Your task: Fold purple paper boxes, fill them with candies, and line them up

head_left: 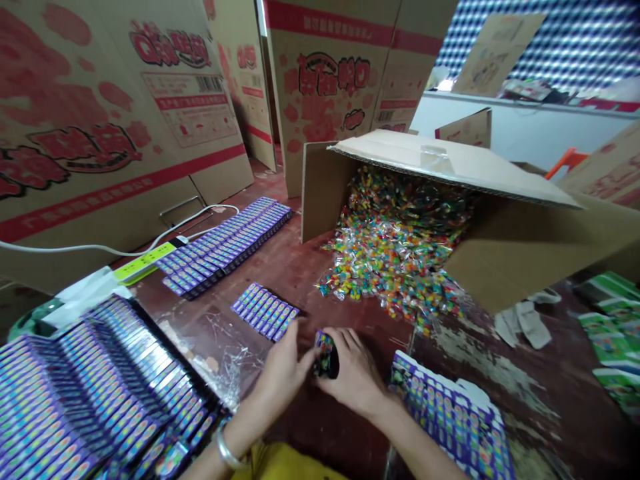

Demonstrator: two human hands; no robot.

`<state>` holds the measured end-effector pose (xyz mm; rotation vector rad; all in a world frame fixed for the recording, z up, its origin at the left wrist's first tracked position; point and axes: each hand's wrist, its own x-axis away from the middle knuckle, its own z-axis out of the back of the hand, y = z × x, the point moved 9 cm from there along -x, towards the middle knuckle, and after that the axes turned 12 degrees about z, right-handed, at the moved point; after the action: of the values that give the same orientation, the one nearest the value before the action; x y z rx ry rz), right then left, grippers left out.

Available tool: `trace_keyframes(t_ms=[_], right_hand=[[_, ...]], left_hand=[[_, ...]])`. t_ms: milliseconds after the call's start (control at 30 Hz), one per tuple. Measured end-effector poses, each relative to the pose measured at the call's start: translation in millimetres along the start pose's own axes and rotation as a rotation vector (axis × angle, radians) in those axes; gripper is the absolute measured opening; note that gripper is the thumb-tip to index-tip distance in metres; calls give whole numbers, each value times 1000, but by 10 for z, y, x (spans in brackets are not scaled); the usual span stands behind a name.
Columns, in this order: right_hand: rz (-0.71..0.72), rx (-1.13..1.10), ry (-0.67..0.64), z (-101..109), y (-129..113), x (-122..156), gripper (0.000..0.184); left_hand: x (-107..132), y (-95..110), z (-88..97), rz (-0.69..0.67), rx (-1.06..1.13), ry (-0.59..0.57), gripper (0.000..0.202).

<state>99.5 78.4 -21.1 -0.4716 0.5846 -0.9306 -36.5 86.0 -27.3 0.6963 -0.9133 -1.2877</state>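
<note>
My right hand (pixel 353 373) is wrapped round a small dark purple candy box (pixel 324 350), its fingers over the top and right side. My left hand (pixel 280 370) is just to the left, thumb reaching to the box's edge and forefinger apart from it. Its fingertips are close to a short row of small purple boxes (pixel 265 311) lying on the table. Flat purple box blanks (pixel 450 413) lie in a stack to the right of my right forearm. Beyond my hands, a heap of small clear packets of coloured candy (pixel 390 260) spills from a carton lying on its side.
The open carton (pixel 500 260) spreads its flaps over the reddish table (pixel 320 427). Long rows of purple boxes (pixel 225 243) lie at the back left, with packed rows (pixel 90 380) at the front left. A white cable (pixel 125 254), gloves (pixel 525 323) and green packs (pixel 613 320) lie around.
</note>
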Motion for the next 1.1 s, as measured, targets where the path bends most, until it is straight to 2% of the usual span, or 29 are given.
trace_keyframes(t_ms=[67,133,167,233,333,433,700,800,933,1100], right_hand=[[-52,-84,113,-24,72,-99,75],[-86,-115,199,-98,115,-192,79],[-89,-115,222,-160,116,-238,80],[-81,-92,247,-300,94,-316,82],[-83,-26,271,-476,61,-378,87],[-99,45,276,-578,48,-401,92],[-103,110,277,-661,14,-474,94],[-107,105,285,-684,16,-474,100],[-106,86,302,-741,19,-540,104],[-109,86,332,-811,-10,-768,106]], left_hand=[[-131,0,472,-31,-154,216,33],[-277,-14,965,-53,-309,448,36],[-376,-62,1136,-29,-394,495,38],[-592,-229,1313,53,-530,453,46],[-775,-461,1338,122,-603,333,51],[-792,-552,1272,114,-606,287,48],[-762,-548,1275,103,-573,275,50],[-797,-555,1297,109,-562,269,50],[-919,-575,1335,81,-542,246,50],[-1132,-592,1476,26,-512,235,52]])
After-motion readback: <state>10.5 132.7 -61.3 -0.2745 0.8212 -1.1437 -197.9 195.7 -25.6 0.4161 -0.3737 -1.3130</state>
